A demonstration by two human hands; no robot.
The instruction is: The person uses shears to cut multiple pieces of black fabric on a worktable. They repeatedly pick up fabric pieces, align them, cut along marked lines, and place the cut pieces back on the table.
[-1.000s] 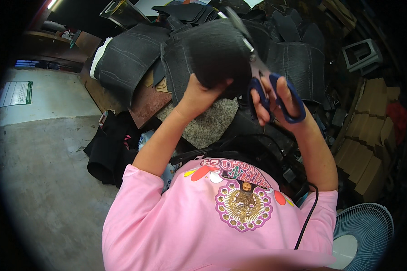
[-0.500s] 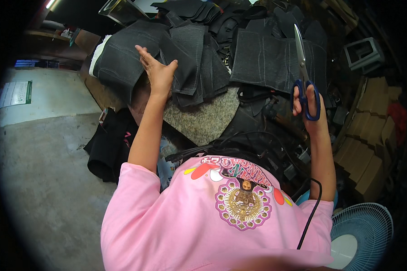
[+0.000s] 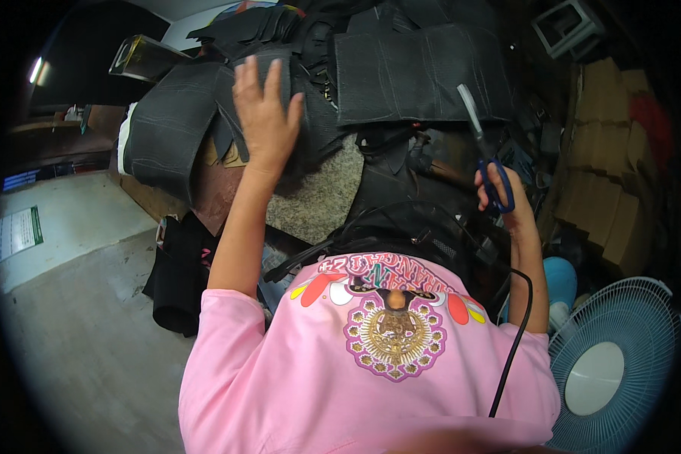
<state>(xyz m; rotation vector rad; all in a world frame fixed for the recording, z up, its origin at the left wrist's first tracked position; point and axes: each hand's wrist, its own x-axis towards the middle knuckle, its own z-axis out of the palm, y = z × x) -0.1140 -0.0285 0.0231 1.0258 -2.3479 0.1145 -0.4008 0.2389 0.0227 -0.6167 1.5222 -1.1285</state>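
Observation:
My left hand (image 3: 266, 121) is open, fingers spread, over the dark cut pieces (image 3: 170, 121) of sheet material at the left of the work surface. Whether its palm touches them I cannot tell. In my right hand (image 3: 507, 193) is a pair of scissors (image 3: 486, 144) with dark blue handles, my fingers through the loops and the blades pointing up and away. Beyond the scissors lies a wide dark panel (image 3: 412, 76) with pale lines across it. A speckled grey-beige pad (image 3: 314, 193) shows between the two hands.
A fan (image 3: 594, 378) stands at the lower right. Folded cardboard (image 3: 601, 166) is stacked along the right side, below a grey plastic frame (image 3: 567, 30). A black roll (image 3: 178, 284) sits on the floor at left. A black cable (image 3: 516, 333) hangs by my right arm.
The view has shifted to the right. My left hand has moved onto different dark pieces, its fingers now pointing away. The scissors have come lower, still in my right hand.

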